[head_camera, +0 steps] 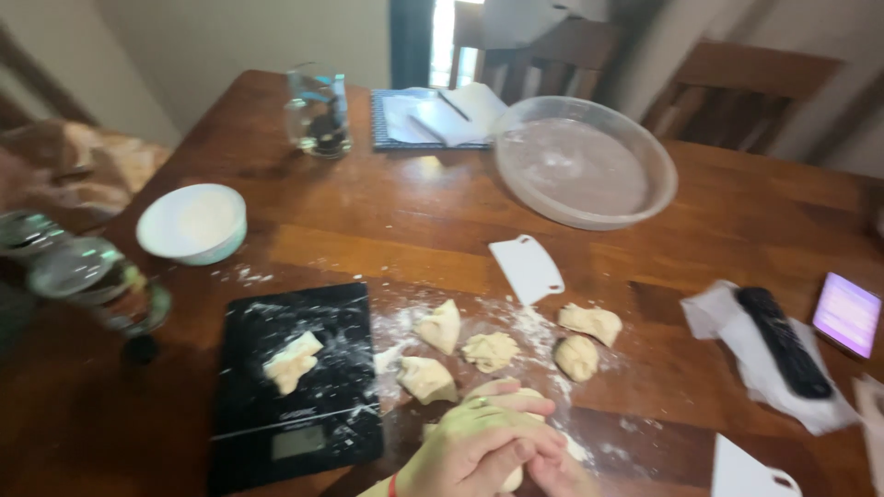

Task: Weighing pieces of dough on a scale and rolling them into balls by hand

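1. Left hand (474, 440) sits on top, fingers curled, cupped over a dough piece (512, 479) at the bottom edge of the frame. Ring visible on one finger, red band at the wrist.
2. Right hand (557, 471) is mostly under the left and cut off by the frame; it presses the same dough piece from the other side. Both hands closed around it, dough only peeking out between them.
3. Held dough is over the wooden table (414, 212), just in front of the floured patch.
4. On that patch, loose: five cut dough portions, e.g. one wedge (441, 325), a flat one (490, 351), a rounder one (577, 357).
5. Black kitchen scale (295, 382) to the left of the hands, dusted with flour, one dough portion (292, 361) on its platform.
6. White dough scraper (526, 268) lies beyond the portions.
7. Farther back: large clear plastic bowl (585, 170), floury inside; small white bowl of flour (192, 222) at left; glass measuring jug (317, 112).
8. Right side: black remote (784, 341) on a white paper towel, phone (846, 314) with lit screen just beside it.
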